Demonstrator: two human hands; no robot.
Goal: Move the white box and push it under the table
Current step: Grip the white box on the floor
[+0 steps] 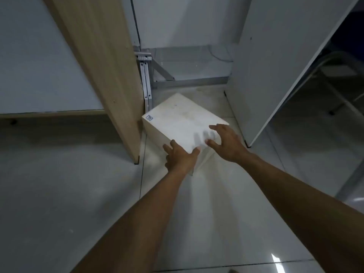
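Observation:
A white box (pixel 179 119) with a small blue label on its near-left top corner rests on the tiled floor, turned at an angle, in the gap between two upright panels. My left hand (pixel 180 157) lies against the box's near corner with fingers spread, thumb on the top edge. My right hand (pixel 226 143) hovers over the box's near-right top edge, fingers apart and casting a shadow on the lid. Neither hand grips the box.
A wood-grain side panel (pixel 110 75) stands left of the box, touching its left corner. A white panel (pixel 262 71) stands to the right. Metal brackets (pixel 146 79) and a frame rail (pixel 193 81) sit behind the box. Glossy floor tiles (pixel 206 213) stretch toward me.

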